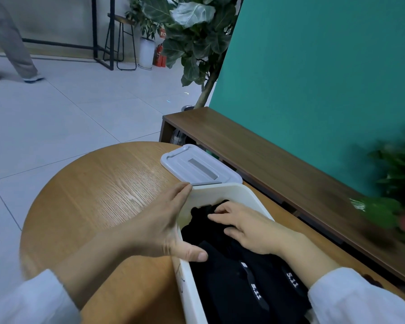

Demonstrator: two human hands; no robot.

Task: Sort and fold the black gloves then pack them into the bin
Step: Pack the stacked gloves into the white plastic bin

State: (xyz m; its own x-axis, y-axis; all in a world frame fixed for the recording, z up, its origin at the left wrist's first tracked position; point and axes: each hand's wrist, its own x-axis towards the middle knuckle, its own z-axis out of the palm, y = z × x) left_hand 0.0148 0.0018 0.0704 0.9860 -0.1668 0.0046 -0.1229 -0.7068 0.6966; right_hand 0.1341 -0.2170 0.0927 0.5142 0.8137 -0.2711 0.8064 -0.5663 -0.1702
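A white plastic bin (232,190) stands on the round wooden table at the lower right. Several black gloves (234,277) with "5.11" straps lie packed inside it. My left hand (159,228) holds the bin's left wall, fingers straight along the outside and the thumb hooked over the rim. Inside the bin, my right hand (250,228) lies palm down on the gloves, its fingers curling into the black fabric at the far end. The bin's near end is cut off by the frame.
The bin's white lid (199,167) lies flat on the table just beyond the bin. A low dark wooden bench (278,160) runs along the green wall at right. Potted plants stand behind and at the right edge. A person walks at the far left.
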